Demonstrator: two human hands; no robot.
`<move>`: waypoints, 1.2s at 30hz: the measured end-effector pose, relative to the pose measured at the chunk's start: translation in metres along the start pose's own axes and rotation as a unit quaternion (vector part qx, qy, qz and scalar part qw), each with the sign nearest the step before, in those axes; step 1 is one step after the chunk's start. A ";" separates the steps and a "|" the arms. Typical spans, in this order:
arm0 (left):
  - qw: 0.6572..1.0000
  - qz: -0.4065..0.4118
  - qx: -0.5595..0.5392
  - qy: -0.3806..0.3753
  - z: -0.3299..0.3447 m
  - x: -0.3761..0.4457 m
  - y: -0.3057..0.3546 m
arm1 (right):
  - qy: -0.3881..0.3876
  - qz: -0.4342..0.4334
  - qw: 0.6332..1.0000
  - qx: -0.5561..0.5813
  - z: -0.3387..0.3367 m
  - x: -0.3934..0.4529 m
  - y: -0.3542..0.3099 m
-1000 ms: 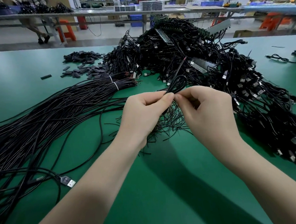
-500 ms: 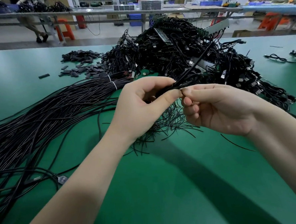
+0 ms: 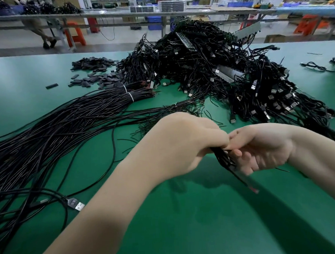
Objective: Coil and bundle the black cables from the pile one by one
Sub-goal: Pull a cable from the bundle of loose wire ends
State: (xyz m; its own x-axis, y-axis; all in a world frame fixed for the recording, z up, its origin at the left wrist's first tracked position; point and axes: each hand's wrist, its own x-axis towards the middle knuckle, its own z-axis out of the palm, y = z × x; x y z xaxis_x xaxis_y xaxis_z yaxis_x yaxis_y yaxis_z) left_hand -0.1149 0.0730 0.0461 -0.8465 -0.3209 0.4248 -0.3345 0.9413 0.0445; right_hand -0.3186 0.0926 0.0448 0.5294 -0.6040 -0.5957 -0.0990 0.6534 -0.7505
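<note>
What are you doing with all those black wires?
A person is tidying cables at a green table. The left hand and the right hand meet above the table, both gripping one small folded black cable, its end pointing down toward the table. A big tangled pile waits behind them, and long straight cables lie to the left.

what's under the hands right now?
Under the left hand and right hand, a coiled black cable hangs from their grip above the green table. The part inside the fingers is hidden.
</note>
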 end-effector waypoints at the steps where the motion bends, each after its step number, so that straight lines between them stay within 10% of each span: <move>1: 1.000 0.005 0.014 0.010 0.000 0.000 0.000 | -0.003 -0.006 1.000 0.021 -0.002 0.000 0.001; 6: 0.980 -0.138 -0.123 0.079 0.004 -0.003 -0.004 | 0.070 -0.127 0.988 0.044 0.003 0.002 0.008; 12: 0.855 -0.286 -0.419 0.105 0.012 -0.001 -0.005 | 0.285 -0.320 0.897 -0.107 0.016 0.003 0.018; 24: 0.811 -0.322 -0.480 0.088 0.016 -0.002 -0.006 | 0.391 -0.448 0.791 -0.143 0.033 0.012 0.033; 30: 0.802 -0.364 -0.464 0.099 0.011 -0.003 -0.007 | 0.436 -0.457 0.690 -0.353 0.033 0.012 0.026; 36: 0.898 -0.252 -0.304 0.195 0.002 -0.002 -0.007 | 0.270 -0.337 0.901 -0.043 0.032 0.012 0.005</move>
State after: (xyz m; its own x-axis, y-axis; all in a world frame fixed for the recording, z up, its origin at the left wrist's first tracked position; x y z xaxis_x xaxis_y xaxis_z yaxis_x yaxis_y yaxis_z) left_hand -0.1123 0.0671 0.0432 -0.4027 -0.7726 0.4907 -0.2466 0.6079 0.7548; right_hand -0.2860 0.1033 0.0435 0.0090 -0.9995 -0.0311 0.0138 0.0312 -0.9994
